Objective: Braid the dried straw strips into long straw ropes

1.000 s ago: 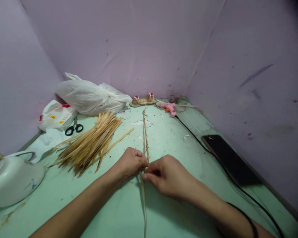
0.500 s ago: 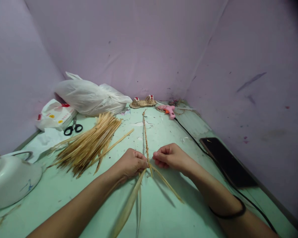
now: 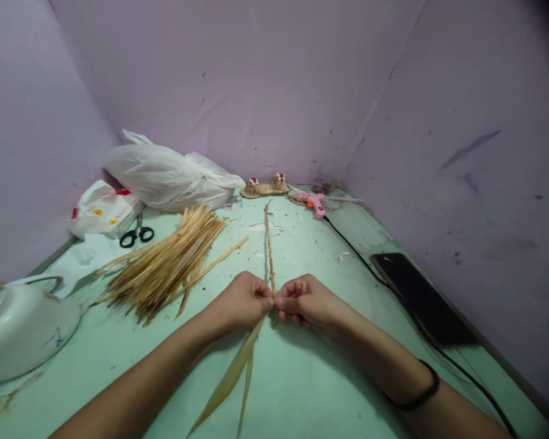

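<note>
A thin braid of dried straw-coloured fibre (image 3: 269, 247) runs straight away from me over the green tabletop. My left hand (image 3: 251, 299) pinches its near end. My right hand (image 3: 304, 300) is closed at the same spot, thumb and fingertips on the strands, almost touching the left. Loose flat strips (image 3: 233, 372) trail from under my left hand toward me. The strands under my right hand are mostly hidden by it. Left of the braid lies a fanned bundle of dried strips (image 3: 169, 262).
Beyond the braid sit a small woven piece with red and white beads (image 3: 264, 188) and a pink glue gun (image 3: 315, 204), its cord (image 3: 354, 249) passing a phone (image 3: 423, 299). Leftward are scissors (image 3: 137, 235), a white plastic bag (image 3: 174, 177), a box (image 3: 107, 210) and a white bowl (image 3: 32, 332).
My right hand has moved left and closed on the strands at the braid's near end. The strand hanging free on the right is now hidden. My left hand keeps its pinch.
</note>
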The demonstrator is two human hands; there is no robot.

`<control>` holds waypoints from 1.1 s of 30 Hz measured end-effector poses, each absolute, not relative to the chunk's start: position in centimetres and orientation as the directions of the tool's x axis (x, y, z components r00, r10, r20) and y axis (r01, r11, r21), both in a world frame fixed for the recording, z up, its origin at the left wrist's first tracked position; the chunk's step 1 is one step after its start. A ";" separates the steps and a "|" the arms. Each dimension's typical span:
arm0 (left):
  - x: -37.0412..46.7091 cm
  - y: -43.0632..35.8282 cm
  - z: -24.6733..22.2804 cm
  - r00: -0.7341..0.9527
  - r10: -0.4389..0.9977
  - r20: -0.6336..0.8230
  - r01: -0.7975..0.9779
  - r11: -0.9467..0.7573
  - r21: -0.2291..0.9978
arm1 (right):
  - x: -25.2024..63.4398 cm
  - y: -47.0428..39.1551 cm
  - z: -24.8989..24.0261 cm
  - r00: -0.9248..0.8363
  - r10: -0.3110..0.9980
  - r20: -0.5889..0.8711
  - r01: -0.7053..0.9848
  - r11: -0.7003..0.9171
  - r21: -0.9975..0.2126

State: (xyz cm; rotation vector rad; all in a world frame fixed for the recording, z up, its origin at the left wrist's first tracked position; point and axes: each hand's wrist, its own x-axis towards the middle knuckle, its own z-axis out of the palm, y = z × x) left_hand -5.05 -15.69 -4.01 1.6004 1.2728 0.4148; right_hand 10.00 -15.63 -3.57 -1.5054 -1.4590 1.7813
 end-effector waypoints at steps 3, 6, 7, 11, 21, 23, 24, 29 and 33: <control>-5.2 -15.7 -3.6 0.385 0.882 -0.271 0.622 -0.031 0.782 | 9.6 -15.7 -3.6 -0.303 0.811 -0.501 0.291 -0.422 -0.859; -5.2 -16.3 -2.5 0.265 0.929 -0.259 0.781 -0.049 0.622 | 9.3 -15.8 -3.6 -0.285 0.820 -0.497 0.267 -0.430 -0.863; -5.1 -16.8 -2.0 0.223 0.942 -0.251 0.827 -0.046 0.560 | 9.3 -15.9 -3.7 -0.289 0.817 -0.498 0.252 -0.437 -0.863; -4.0 -19.5 -0.7 0.206 0.955 -0.212 0.904 -0.102 0.416 | 9.2 -16.0 -4.0 -0.326 0.809 -0.489 0.155 -0.465 -0.872; -2.7 -20.9 -1.4 0.250 0.947 -0.200 0.859 -0.122 0.498 | 9.0 -16.3 -4.1 -0.327 0.815 -0.479 0.106 -0.472 -0.875; -3.6 -19.6 -0.6 0.199 0.963 -0.179 0.779 -0.045 0.626 | 9.1 -16.2 -4.4 -0.338 0.821 -0.460 0.106 -0.453 -0.885; -4.0 -18.9 -0.3 0.124 0.975 -0.182 0.706 0.042 0.707 | 9.1 -16.2 -4.5 -0.345 0.822 -0.453 0.112 -0.444 -0.889; -4.7 -16.6 -1.1 0.246 0.732 -0.635 0.257 0.582 0.771 | 9.3 -16.0 -4.9 -0.420 0.811 -0.407 0.081 -0.413 -0.907; -4.6 -16.2 -2.6 0.308 0.701 -0.643 0.265 0.586 0.766 | 9.7 -15.9 -5.0 -0.438 0.814 -0.381 0.207 -0.321 -0.924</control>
